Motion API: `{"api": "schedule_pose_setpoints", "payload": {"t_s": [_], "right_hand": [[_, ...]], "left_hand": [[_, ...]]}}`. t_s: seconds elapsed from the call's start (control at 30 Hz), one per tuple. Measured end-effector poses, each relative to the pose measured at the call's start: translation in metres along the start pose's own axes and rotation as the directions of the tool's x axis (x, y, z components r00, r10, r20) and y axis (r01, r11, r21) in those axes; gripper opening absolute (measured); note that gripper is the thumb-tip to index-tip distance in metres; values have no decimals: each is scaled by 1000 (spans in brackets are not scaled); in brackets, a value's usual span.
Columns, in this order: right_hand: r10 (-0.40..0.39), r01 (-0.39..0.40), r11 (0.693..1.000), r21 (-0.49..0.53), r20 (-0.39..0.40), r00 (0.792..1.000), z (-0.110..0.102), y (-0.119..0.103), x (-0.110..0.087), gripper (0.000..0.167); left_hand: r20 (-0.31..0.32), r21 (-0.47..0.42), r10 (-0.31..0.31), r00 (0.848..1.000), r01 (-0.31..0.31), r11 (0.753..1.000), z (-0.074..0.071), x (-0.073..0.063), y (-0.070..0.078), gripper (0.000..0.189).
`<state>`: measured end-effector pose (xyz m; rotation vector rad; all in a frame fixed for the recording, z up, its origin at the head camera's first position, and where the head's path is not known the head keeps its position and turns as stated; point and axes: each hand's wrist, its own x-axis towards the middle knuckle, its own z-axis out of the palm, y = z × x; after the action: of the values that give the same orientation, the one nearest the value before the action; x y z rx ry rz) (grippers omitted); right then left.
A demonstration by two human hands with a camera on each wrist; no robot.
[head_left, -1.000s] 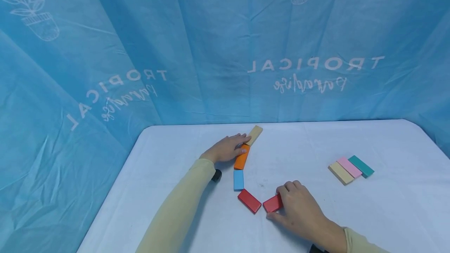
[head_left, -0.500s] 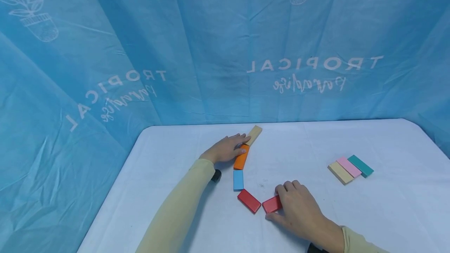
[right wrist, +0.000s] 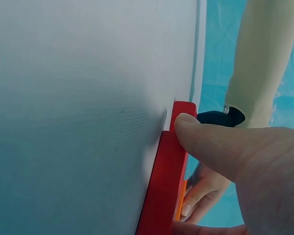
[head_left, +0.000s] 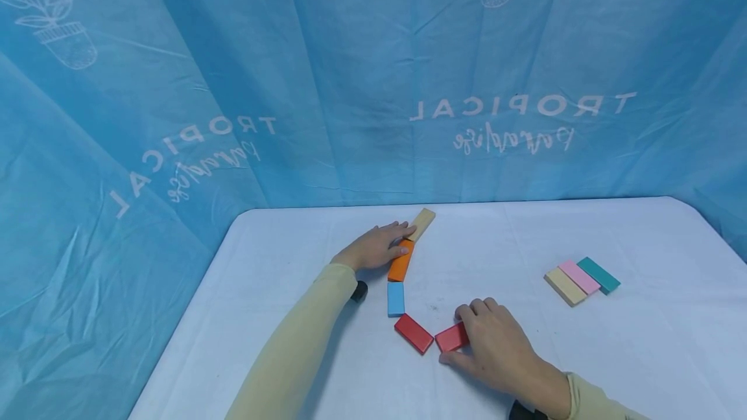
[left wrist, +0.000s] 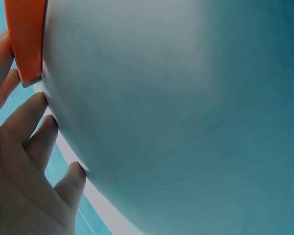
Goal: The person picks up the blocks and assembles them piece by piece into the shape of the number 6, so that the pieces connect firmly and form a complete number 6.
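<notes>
Blue cloth [head_left: 350, 50] hangs behind and to the left, printed in white with "TROPICAL" [head_left: 522, 107] over a script "Paradise" [head_left: 513, 139]; both words appear twice, mirror-reversed. Line drawings of potted plants [head_left: 67, 44] sit above the lettering. In front is a white-covered table [head_left: 496, 245].

Flat rectangular blocks lie on it in a curved row, open to the right. From the far end: a plain wooden block [head_left: 424, 221], an orange block [head_left: 399, 269], a light blue block [head_left: 395, 299], a red block [head_left: 414, 334] and a second red block [head_left: 452, 338]. The two reds meet at a corner, or nearly so; whether they touch is unclear.

A person in pale yellow sleeves [head_left: 292, 355] reaches in. The left hand [head_left: 373, 248] is relaxed, fingers extended and spread, resting at the wooden and orange blocks without gripping. The right hand [head_left: 502, 349] pinches the second red block between thumb and fingers.

Well apart, on the right, a beige block [head_left: 565, 287], a pink block [head_left: 580, 277] and a green block [head_left: 599, 276] lie side by side.
</notes>
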<state>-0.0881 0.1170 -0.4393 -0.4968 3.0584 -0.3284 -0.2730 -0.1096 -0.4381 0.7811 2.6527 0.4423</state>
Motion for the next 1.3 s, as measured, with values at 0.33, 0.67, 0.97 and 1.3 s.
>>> {"api": "schedule_pose_setpoints", "payload": {"t_s": [0.33,0.67,0.97,1.3], "right_hand": [[-54,55,998,21,-64,997,1,-3,3,68],[-181,190,977,101,-94,979,3,-9,12,53],[-136,151,978,142,-106,985,1,0,12,49],[-37,57,989,137,-147,988,-6,27,10,42]], "left_hand": [[-2,4,-9,1000,9,1000,0,0,1,56],[-11,-2,-20,1000,20,1000,1,1,0,56],[-6,4,-18,1000,18,1000,0,2,1,56],[-1,-4,-15,1000,15,1000,1,2,0,56]]}}
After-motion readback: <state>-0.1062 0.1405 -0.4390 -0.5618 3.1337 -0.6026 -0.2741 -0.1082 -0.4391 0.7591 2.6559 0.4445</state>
